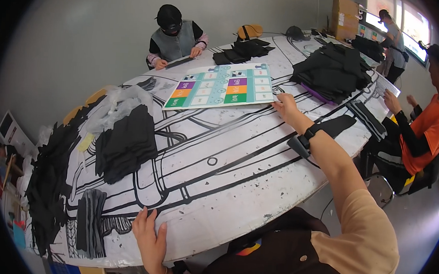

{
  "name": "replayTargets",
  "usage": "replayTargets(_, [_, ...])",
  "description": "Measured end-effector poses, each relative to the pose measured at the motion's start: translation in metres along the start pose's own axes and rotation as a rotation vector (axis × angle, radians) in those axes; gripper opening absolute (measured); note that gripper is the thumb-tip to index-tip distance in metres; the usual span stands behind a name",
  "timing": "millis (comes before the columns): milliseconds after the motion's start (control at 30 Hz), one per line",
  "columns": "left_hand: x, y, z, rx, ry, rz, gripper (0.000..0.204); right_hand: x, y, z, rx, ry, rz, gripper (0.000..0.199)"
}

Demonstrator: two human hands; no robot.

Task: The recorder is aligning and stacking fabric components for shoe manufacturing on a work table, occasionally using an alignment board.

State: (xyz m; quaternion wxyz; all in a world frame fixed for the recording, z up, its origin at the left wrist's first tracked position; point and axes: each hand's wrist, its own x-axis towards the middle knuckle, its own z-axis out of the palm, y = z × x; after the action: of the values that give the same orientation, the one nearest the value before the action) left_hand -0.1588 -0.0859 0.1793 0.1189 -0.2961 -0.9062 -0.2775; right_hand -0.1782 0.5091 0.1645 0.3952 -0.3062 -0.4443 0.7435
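My right hand (pixel 287 107) reaches across the table and pinches the near right corner of a flat printed board (pixel 213 90). The board has purple, orange and green blocks on a pale teal ground. Beneath my right forearm lies a black cloth piece (pixel 338 125). My left hand (pixel 149 235) rests at the near table edge with its fingers apart and nothing in it. Nearest to it on the left is a small stack of dark folded cloth pieces (pixel 91 222). Farther back sits a larger pile of black cloth pieces (pixel 127 144).
The big table (pixel 226 187) has a white cover with black line drawings. Black cloth piles stand at its left rim (pixel 47 192), far side (pixel 242 51) and right (pixel 334 71). Clear plastic bags (pixel 113 110) lie at left. Co-workers sit opposite (pixel 175 39) and at right (pixel 429 119).
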Motion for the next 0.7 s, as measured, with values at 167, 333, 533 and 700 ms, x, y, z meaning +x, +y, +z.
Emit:
replayTargets(167, [-0.004,-0.003,0.0,0.006,0.02,0.002,0.042,0.001,-0.014,0.021,0.21,-0.369,0.272,0.04])
replayTargets(333, [0.001,-0.003,0.001,-0.015,-0.009,-0.006,0.042,0.0,-0.009,0.026,-0.19,-0.479,-0.05,0.032])
replayTargets(533, [-0.003,0.0,-0.01,0.144,-0.069,0.092,0.042,-0.05,-0.043,0.052,0.045,-0.512,0.056,0.081])
replayTargets(700, [0.001,0.011,-0.008,0.097,-0.027,0.113,0.038,-0.084,-0.107,0.015,0.023,-0.501,-0.133,0.077])
